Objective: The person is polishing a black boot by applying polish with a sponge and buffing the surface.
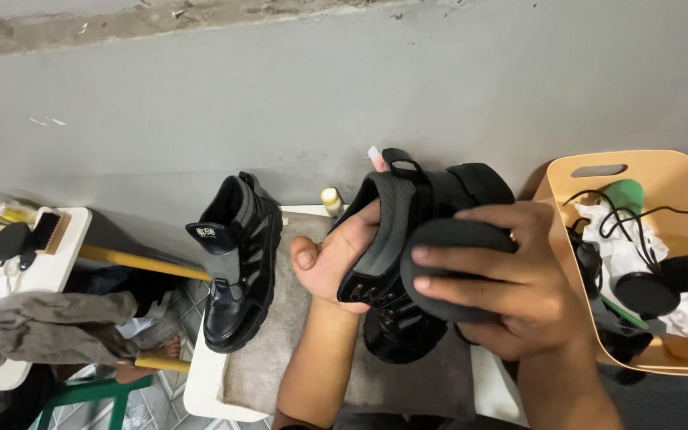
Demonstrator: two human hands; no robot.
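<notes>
A person's left hand (336, 259) grips the tongue of a black leather lace-up boot (408, 239), holding it above a grey cloth mat (296, 334) on a small white table (201, 382). The right hand (511, 279) clasps a round black foam pad (447, 267), pressed against the boot's side. A matching second black boot (236, 263) stands upright on the mat, to the left. A tan plastic basket (678, 183) holding cords and crumpled paper sits to the right.

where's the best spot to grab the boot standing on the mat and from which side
Probably the open collar of the standing boot, taken from above. It stands upright on the grey mat, mouth facing up and clear, apart from the left hand. The tall padded shaft gives fingers an edge to pinch.
</notes>
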